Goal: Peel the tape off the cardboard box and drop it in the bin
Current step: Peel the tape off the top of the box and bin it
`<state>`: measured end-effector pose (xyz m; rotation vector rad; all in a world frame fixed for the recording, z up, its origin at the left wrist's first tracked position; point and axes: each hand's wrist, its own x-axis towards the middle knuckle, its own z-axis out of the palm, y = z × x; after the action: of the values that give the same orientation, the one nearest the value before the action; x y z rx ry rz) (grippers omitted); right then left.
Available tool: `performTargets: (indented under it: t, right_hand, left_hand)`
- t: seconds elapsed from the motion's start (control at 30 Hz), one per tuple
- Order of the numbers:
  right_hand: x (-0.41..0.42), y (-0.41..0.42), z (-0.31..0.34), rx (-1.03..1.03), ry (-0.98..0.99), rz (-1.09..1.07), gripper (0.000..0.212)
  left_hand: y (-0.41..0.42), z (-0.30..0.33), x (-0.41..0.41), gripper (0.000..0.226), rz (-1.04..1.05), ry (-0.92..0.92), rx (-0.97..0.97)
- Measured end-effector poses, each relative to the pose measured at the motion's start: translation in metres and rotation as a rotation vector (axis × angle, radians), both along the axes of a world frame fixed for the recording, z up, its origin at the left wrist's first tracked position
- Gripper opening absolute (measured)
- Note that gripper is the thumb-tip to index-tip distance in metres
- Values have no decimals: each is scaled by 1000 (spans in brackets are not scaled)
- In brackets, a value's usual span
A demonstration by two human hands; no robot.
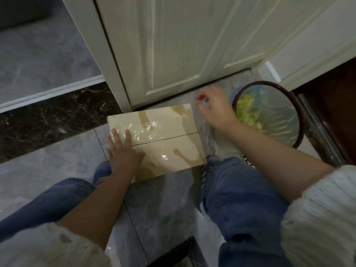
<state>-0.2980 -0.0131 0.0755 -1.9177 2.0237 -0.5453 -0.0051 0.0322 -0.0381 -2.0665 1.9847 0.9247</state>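
Right hand (213, 106) is lifted off the floor, just right of the cardboard box (156, 141) and just left of the bin (267, 114). Its fingers are curled and seem to pinch a strip of clear tape (204, 120). The strip is see-through and blurry, so I cannot be sure where it ends, but it looks like it hangs down from the hand by the right end of the box.

More shiny tape is stuck on top of the box, mostly on its left half. The box lies flat on the floor (67, 166), with its long side going left to right.

Left hand (121, 151) lies flat on the near left part of the box, fingers straight and spread, pressing it down.

The bin is to the right of the right hand, very near it, and open on top. So the right hand is the closer one, and I think it only needs to go a little to the right. That arm reaches forward, with the wrist bent down.

A white door (183, 45) stands on the far side.
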Motion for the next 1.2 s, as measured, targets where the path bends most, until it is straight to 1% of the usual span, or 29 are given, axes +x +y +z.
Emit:
performTargets:
  t: [0.07, 0.13, 0.2, 0.3, 0.43, 0.5, 0.57, 0.63, 0.73, 0.9, 1.0, 1.1, 1.2]
  right_hand:
    - [33, -1, -22, 255, -55, 86, 35]
    - [62, 3, -44, 404, -75, 132, 49]
    - [82, 8, -61, 465, -81, 161, 61]
    - [99, 11, -75, 499, -114, 153, 75]
    - [105, 15, -81, 561, -85, 177, 81]
    - [103, 16, -84, 564, -88, 164, 82]
    - [102, 17, -87, 551, -96, 150, 82]
    - [103, 16, -88, 527, -106, 118, 80]
    - [104, 16, -92, 465, -111, 80, 71]
    - [107, 15, -94, 368, -130, 41, 58]
    - [107, 14, -94, 349, -151, 24, 55]
    - [109, 14, -94, 325, -85, 77, 57]
    - [117, 10, -92, 331, 17, 185, 66]
  left_hand:
    - [-2, 1, 0, 96, -3, 9, 6]
    - [-3, 1, 1, 96, -22, -18, -6]
    - [-4, 1, 0, 97, -40, -29, -14]
    - [-4, -1, -1, 97, -35, -20, -27]
    - [-1, -3, -1, 102, 7, 52, -60]
    - [-2, -2, -2, 109, 62, 109, -72]
    - [-5, -2, -3, 109, 60, 106, -46]
    - [-7, -1, -5, 101, -1, 48, -7]
    - [-9, -3, -6, 90, -72, -15, 1]
    - [-10, 0, -6, 86, -86, -14, 18]
    - [-10, 2, -6, 86, -81, -15, 17]
    - [-10, 2, -7, 86, -83, -21, 20]
    - [-11, 3, -7, 86, -79, -16, 27]
